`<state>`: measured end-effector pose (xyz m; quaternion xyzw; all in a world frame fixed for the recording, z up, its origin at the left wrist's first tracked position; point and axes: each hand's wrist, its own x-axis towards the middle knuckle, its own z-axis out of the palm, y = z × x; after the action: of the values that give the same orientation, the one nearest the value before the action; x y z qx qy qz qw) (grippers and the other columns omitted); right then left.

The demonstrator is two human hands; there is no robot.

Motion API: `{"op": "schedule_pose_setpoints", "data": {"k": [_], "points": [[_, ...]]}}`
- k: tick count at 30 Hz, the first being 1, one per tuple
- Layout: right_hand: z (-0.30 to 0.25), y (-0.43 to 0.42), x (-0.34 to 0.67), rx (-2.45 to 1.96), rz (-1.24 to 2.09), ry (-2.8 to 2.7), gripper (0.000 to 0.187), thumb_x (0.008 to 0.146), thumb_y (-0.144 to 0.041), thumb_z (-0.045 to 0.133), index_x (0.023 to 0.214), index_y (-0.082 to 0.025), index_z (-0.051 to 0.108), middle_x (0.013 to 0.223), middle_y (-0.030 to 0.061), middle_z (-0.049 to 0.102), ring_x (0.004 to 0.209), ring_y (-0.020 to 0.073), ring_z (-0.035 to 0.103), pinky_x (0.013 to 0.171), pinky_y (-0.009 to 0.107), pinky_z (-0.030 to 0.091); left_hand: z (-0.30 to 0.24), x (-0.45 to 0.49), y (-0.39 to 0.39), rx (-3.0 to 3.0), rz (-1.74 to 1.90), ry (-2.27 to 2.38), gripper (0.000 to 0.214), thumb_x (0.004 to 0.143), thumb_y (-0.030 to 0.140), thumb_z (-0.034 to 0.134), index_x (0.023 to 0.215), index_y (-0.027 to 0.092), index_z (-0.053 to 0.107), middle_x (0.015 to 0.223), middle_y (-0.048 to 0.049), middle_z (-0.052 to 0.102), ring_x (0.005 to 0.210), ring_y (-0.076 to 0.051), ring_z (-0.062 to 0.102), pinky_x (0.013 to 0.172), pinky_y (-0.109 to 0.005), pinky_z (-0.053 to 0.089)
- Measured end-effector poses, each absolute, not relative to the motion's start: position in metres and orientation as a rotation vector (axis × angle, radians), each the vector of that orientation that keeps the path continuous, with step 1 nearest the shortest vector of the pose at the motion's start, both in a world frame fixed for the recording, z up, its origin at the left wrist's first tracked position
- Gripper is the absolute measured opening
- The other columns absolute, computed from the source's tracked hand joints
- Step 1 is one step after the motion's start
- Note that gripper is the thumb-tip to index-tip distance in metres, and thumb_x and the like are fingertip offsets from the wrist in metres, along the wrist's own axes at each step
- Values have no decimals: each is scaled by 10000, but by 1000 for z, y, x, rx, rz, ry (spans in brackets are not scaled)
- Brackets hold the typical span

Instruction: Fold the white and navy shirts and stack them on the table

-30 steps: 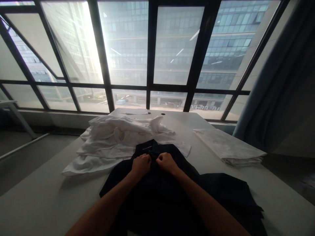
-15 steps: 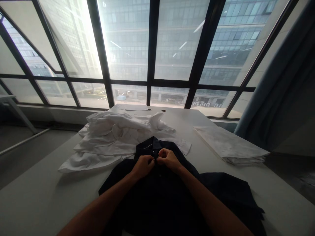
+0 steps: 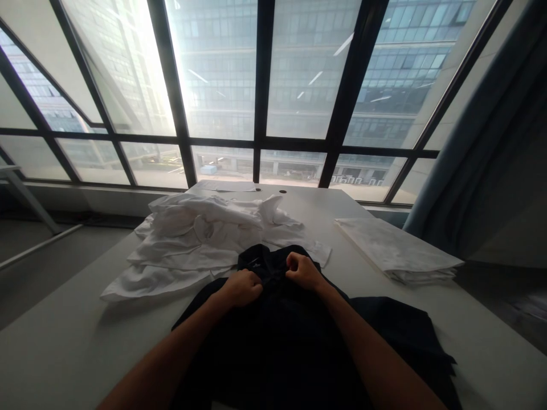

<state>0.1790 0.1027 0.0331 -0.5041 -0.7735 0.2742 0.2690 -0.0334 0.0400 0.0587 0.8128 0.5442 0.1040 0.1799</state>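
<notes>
A dark collared shirt (image 3: 282, 341) lies on the white table in front of me, its collar toward the window and one sleeve spread out to the right. My left hand (image 3: 243, 286) is closed on the shirt's front just below the collar. Across from it, my right hand (image 3: 302, 270) pinches the other front edge on the right side. Between the two hands the front is parted near the neck. The fingertips are partly hidden, and the buttons are too dark to make out.
A heap of crumpled white shirts (image 3: 192, 233) lies beyond the dark shirt on the left. Folded white fabric (image 3: 397, 247) rests on the table (image 3: 64, 353) at the right. Tall windows stand behind, with a grey-blue curtain (image 3: 465, 154) on the right.
My hands have moved apart, the left to the left and slightly down, the right to the right. The shirt's front has opened at the neck and the collar has shifted.
</notes>
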Motion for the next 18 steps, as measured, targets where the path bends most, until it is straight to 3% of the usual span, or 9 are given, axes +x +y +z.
{"op": "schedule_pose_setpoints", "data": {"k": [3,6,10,13,16,18], "points": [[50,95,177,-1471,669,-2301,166,639,-99,588,766,-193,637,705,-17,619,652,132,546,602,237,367,66,-37,41,2323,147,1656,399,894,311,431,589,168,645,688,-93,672,693,-238,641,637,-309,399],[62,84,164,-1494,425,-2288,129,728,-180,618,837,-202,682,813,14,664,731,154,579,647,253,382,64,-32,40,2423,387,1807,419,942,436,436,794,157,711,856,-126,703,871,-279,649,734,-343,436],[58,78,150,-1332,273,-2367,187,799,-325,669,928,-199,714,972,62,675,896,196,610,736,267,419,49,-29,46,2542,543,1800,312,866,354,604,1112,179,682,1137,-109,667,1105,-291,564,905,-393,421],[47,82,149,-1349,372,-2452,180,855,-346,635,896,-201,733,964,75,702,924,212,636,756,271,429,41,-32,50,2514,428,1794,278,860,292,611,1111,207,695,1119,-90,673,1114,-285,557,964,-428,391],[41,88,150,-1548,565,-2361,408,960,-470,473,821,-180,724,862,97,724,837,215,668,728,280,437,43,-37,52,2507,391,1800,258,856,290,622,1090,219,706,1128,-90,654,1125,-277,554,983,-419,385],[39,94,148,-1705,617,-2226,499,940,-586,457,935,-158,712,926,127,731,896,250,678,744,297,452,47,-41,53,2452,437,1931,277,880,358,604,1089,206,704,1156,-109,636,1145,-288,547,974,-412,396]]}}
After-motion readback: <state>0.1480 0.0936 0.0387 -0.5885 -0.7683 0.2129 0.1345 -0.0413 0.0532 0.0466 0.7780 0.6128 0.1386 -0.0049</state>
